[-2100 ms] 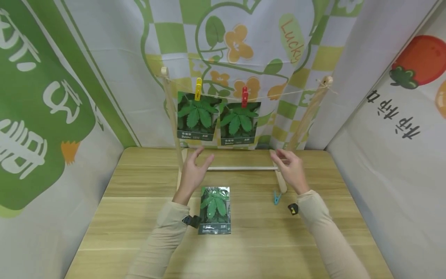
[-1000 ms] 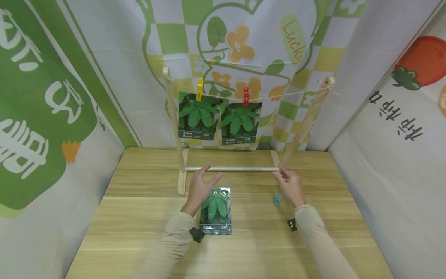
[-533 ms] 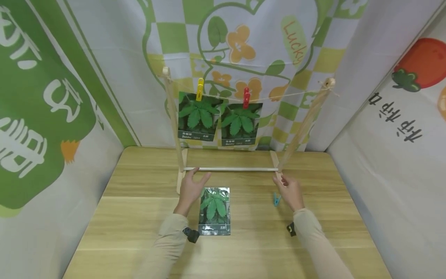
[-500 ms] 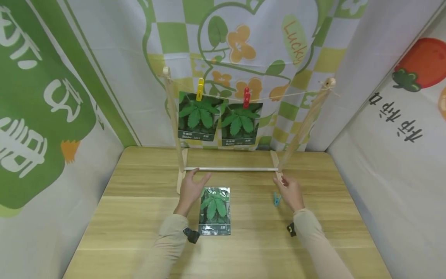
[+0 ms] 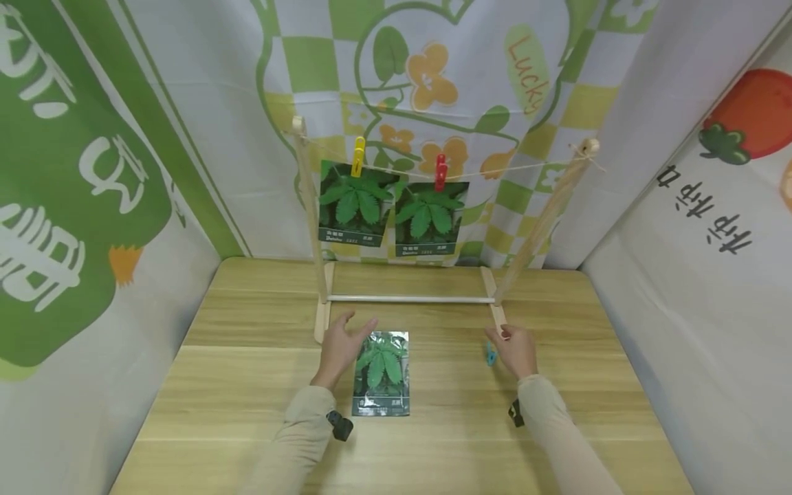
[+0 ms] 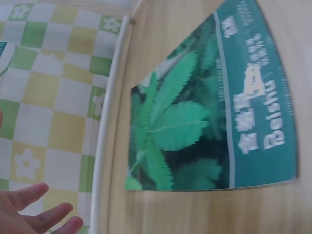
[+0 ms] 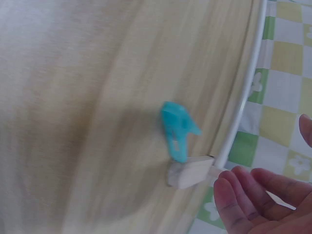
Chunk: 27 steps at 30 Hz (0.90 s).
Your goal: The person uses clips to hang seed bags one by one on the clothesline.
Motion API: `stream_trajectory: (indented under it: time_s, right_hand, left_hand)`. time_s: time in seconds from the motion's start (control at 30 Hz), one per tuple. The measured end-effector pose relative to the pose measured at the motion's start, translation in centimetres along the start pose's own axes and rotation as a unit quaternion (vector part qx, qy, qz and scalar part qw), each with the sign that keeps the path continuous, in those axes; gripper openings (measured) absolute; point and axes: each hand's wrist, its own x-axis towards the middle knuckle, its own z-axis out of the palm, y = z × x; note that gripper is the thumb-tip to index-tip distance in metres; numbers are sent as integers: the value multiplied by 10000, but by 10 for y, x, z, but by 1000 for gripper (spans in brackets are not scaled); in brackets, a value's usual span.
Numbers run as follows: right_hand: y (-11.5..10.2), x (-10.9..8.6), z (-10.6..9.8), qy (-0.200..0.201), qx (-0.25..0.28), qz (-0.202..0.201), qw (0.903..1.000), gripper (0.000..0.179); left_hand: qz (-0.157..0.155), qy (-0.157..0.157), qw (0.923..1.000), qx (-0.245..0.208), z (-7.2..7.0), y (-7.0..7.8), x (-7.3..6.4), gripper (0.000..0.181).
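Blue clip [image 7: 174,122] has right fingers [image 7: 236,209] nearer now, loosely curved; left fingers [image 6: 30,195] stay spread.

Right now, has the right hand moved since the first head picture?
Yes: in the head view, the right hand has come lower, away from the white rod and closer to the blue clip.

My left forearm [image 5: 297,440] reaches in from 7 o'clock, and my left hand [image 5: 337,350] aims at 1, fingers relaxed, thumb spread toward 2. My right forearm [image 5: 566,436] slants in from 5 o'clock; my right hand [image 5: 518,350] points to 11, its fingers loosely bent, thumb apart.
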Motion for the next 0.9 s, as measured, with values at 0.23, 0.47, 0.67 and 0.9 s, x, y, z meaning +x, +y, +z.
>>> stream_trajectory:
  time_s: [0.23, 0.47, 0.67, 0.9]
  right_hand:
    - [8, -2, 5, -258, 5, 326, 9991, 65]
    - [17, -4, 9, -525, -4, 670, 9964, 71]
    - [20, -2, 14, -529, 45, 800, 9954, 52]
    - [24, -1, 17, -487, -48, 732, 9961, 44]
  left_hand:
    - [-130, -4, 9993, 358, 9, -9, -1, 85]
    - [-85, 42, 9962, 871, 14, -11, -6, 94]
    - [-145, 15, 9931, 1166, 19, -13, -10, 97]
    - [-183, -59, 9918, 1266, 23, -17, -10, 98]
